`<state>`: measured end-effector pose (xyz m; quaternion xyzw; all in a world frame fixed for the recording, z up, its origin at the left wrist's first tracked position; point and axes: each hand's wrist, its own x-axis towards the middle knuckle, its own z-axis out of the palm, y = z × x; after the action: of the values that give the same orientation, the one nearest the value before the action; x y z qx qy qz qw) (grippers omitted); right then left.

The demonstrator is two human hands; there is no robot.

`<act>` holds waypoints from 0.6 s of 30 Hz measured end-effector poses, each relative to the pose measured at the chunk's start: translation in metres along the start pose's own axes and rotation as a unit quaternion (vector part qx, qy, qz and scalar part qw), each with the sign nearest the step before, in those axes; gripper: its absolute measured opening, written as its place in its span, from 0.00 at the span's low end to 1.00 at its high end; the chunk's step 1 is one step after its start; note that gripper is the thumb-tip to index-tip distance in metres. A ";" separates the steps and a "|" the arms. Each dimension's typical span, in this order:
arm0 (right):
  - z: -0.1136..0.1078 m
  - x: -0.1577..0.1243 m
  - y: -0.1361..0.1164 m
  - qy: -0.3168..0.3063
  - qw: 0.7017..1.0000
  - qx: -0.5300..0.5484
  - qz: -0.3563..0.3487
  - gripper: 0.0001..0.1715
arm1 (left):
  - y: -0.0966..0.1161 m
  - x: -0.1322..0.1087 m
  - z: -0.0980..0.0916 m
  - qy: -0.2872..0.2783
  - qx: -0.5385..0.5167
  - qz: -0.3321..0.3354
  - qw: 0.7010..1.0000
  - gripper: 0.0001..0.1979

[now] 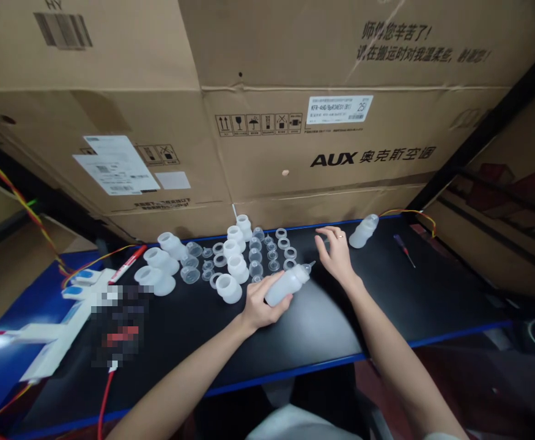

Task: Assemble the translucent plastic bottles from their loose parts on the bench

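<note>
Head view. A: I see the left hand [258, 307] wrapped around a translucent bottle [287, 285], base end in the palm. The bottle sits tilted low over the black mat [322, 330], mid-table, at the near edge of the parts cluster [230, 269].
B: Axis?
A: Long axis runs lower-left to upper-right. The teat tip [312, 264] points at the right hand [335, 252]. That hand is just beside the tip, up and right of it, and I see no contact. It holds nothing: fingers loosely spread, tips on the mat.
B: Which hand is nearer the second bottle [364, 231]?
A: Right, clearly. It lies on its side just beyond the knuckles.
B: Blind spots?
A: Bottle base is hidden by the left fingers. I can't tell if it rests on the mat or is lifted. 1 patch [115, 324] at left is pixelated. The small clear rings [284, 243] blur together, so no count.
</note>
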<state>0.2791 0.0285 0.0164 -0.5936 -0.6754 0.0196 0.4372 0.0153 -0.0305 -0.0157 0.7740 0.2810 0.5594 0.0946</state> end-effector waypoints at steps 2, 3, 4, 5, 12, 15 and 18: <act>-0.005 -0.006 -0.021 -0.068 0.990 0.126 -0.023 0.25 | 0.000 -0.001 -0.001 0.006 0.011 0.004 1.000 0.26; -0.007 -0.009 -0.030 -0.113 0.979 0.167 -0.030 0.29 | 0.001 -0.001 -0.001 0.007 0.016 0.007 1.000 0.26; -0.008 -0.012 -0.038 -0.154 0.969 0.189 -0.034 0.31 | 0.001 -0.002 -0.001 0.007 0.021 0.009 1.000 0.26; -0.009 -0.015 -0.043 -0.186 0.963 0.192 -0.035 0.33 | 0.001 -0.003 -0.001 0.005 0.023 0.010 1.000 0.26; -0.011 -0.015 -0.051 -0.347 0.887 0.298 0.072 0.40 | 0.002 -0.006 -0.002 0.020 0.026 0.014 0.999 0.26; -0.003 -0.019 -0.058 -0.333 0.810 0.452 0.168 0.42 | 0.003 -0.005 -0.001 0.032 -0.002 0.011 0.999 0.26; 0.007 -0.020 -0.065 -0.315 0.708 0.579 0.255 0.45 | 0.005 -0.006 0.002 0.052 -0.026 -0.019 0.998 0.23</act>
<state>0.2215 -0.0038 0.0360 -0.3333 -0.4525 0.7033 0.4353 0.0174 -0.0379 -0.0187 0.7361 0.2855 0.6038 0.1103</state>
